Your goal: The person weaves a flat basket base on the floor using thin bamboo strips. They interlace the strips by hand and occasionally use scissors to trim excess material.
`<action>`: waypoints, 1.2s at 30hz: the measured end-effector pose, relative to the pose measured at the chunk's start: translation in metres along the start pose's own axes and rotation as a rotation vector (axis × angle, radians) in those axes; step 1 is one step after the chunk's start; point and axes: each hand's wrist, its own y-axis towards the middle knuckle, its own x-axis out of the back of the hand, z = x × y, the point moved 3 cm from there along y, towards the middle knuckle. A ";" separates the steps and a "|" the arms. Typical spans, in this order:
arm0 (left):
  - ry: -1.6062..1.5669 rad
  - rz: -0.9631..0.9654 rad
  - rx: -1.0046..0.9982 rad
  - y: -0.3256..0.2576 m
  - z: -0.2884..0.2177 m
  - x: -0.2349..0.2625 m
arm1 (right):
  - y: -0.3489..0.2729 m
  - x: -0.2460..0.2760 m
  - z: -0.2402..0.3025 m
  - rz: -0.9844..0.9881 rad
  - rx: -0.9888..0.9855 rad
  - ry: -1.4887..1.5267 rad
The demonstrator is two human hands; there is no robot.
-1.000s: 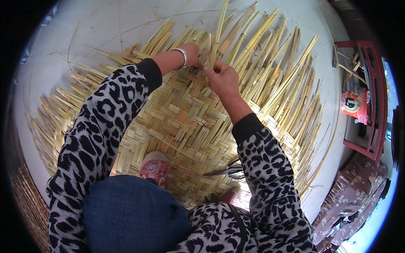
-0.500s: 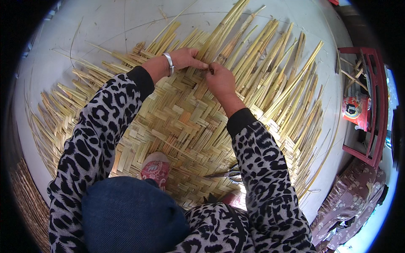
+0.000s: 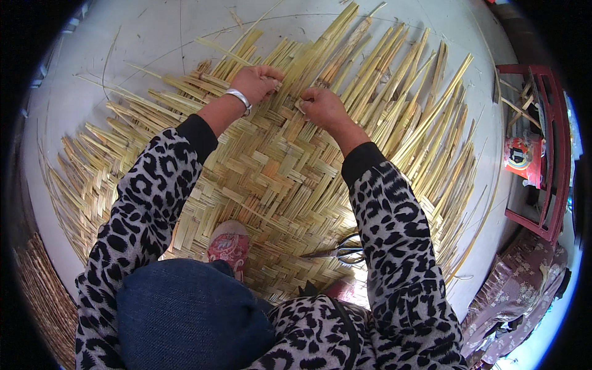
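A large mat woven from flat, pale yellow-green bamboo strips (image 3: 265, 179) lies on the floor, its loose strip ends fanning out at the far side and both flanks. At its far edge my left hand (image 3: 256, 85), with a silver bangle at the wrist, is closed on a thin bamboo strip (image 3: 222, 50) that sticks out to the upper left. Just right of it, my right hand (image 3: 324, 110) pinches thumb and finger together low over the weave; what lies between them is too small to make out. Upright loose strips (image 3: 314, 58) stand out beyond both hands.
Scissors with dark handles (image 3: 345, 250) lie on the mat by my right forearm. My pink patterned shoe (image 3: 228, 246) rests on the weave. A dark red wooden frame (image 3: 555, 154), a red container (image 3: 524, 160) and flowered cloth (image 3: 518, 290) stand at the right.
My hands were together at the far edge; now they have moved apart, the left one slightly leftward. A thin strip now points out from my left hand.
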 end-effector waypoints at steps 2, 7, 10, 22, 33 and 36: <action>0.234 -0.097 -0.068 -0.006 -0.004 0.000 | -0.002 0.001 0.005 -0.053 0.103 -0.158; 0.528 -0.284 -0.230 -0.029 -0.017 -0.002 | -0.016 -0.001 0.020 -0.158 0.140 -0.272; 0.525 -0.292 -0.212 -0.034 -0.015 0.000 | -0.032 -0.001 0.024 -0.211 0.134 -0.256; 0.345 -0.351 -0.012 -0.016 0.023 0.026 | -0.089 -0.029 0.038 -0.276 0.353 -0.440; 0.950 -0.007 -0.741 -0.205 0.022 0.027 | -0.210 -0.112 0.072 -0.211 0.604 -0.436; 1.093 0.144 -0.743 -0.228 0.027 0.014 | -0.205 -0.107 0.060 -0.166 0.589 -0.401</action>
